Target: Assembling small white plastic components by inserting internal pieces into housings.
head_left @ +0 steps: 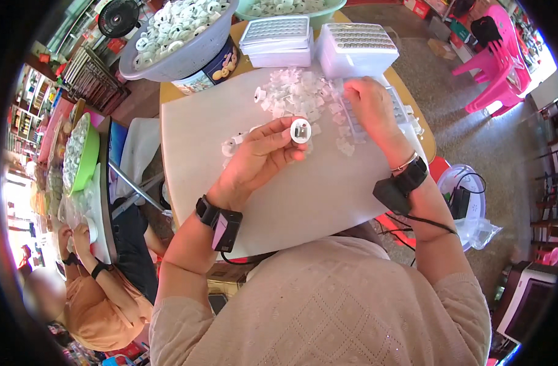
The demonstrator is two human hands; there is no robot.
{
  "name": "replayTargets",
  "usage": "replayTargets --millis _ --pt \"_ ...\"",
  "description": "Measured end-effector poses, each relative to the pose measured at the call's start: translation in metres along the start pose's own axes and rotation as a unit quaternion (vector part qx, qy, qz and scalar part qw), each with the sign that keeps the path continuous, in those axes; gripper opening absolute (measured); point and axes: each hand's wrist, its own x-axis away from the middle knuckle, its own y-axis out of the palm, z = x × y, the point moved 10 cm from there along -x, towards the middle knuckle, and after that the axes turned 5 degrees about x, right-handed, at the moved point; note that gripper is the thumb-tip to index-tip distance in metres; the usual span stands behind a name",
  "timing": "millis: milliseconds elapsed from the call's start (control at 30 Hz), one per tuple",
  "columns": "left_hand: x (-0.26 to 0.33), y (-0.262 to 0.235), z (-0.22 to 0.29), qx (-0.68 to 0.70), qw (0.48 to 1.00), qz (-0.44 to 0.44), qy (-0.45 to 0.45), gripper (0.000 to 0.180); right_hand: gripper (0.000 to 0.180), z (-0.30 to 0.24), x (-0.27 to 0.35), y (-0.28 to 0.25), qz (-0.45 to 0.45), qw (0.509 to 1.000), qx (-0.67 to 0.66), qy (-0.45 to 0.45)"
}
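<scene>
Head view, with the middle of the pale board point(328, 195) as my dial and twelve pointing away from me: my left hand point(257, 155) is near the centre, palm turned up, pinching a round white piece point(301, 130) between thumb and fingers; the piece sits just toward twelve, its hollow side with small metallic bits facing up at me; my right hand point(372, 107) is at one o'clock, fingers curled downward over a clear compartmented tray point(397, 104); I cannot tell whether its fingertips grip anything.

At twelve lies a loose heap of small translucent white bits point(294, 91), spilling toward the tray; a few loose round white parts point(230, 147) lie just beside my left hand, toward ten; beyond the heap, a shorter stack of white trays point(276, 57) stands at twelve and a taller stack point(358, 60) at one.

At eleven a greyish basin point(196, 55) full of round white parts rests above a printed tin point(221, 66); a bright green bowl point(87, 161) is at nine; a co-worker in an orange top point(105, 311) sits at eight; pink chairs point(505, 67) stand at two.
</scene>
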Motion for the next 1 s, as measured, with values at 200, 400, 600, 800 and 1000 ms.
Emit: replayTargets --millis 200,400,600,800,1000 --pt "0.0 -0.002 0.0 -0.005 1.0 0.009 0.0 0.038 0.005 -0.004 0.0 0.005 -0.02 1.0 0.006 -0.003" --pt "0.0 -0.006 0.002 0.013 1.0 -0.018 -0.003 0.032 0.002 -0.015 0.002 0.002 -0.02 0.997 0.058 -0.051" --pt "-0.003 -0.004 0.002 0.001 1.0 0.025 0.006 0.035 0.004 -0.011 0.005 -0.006 -0.057 0.992 -0.101 0.056" --pt "-0.002 -0.012 0.0 0.017 1.0 -0.01 0.008 0.033 0.004 -0.09 0.022 -0.032 -0.076 0.936 -0.343 0.007" --pt "-0.002 -0.009 0.001 0.012 1.0 -0.017 0.017 0.032 0.004 -0.102 0.034 -0.031 -0.023 0.954 -0.296 -0.05"
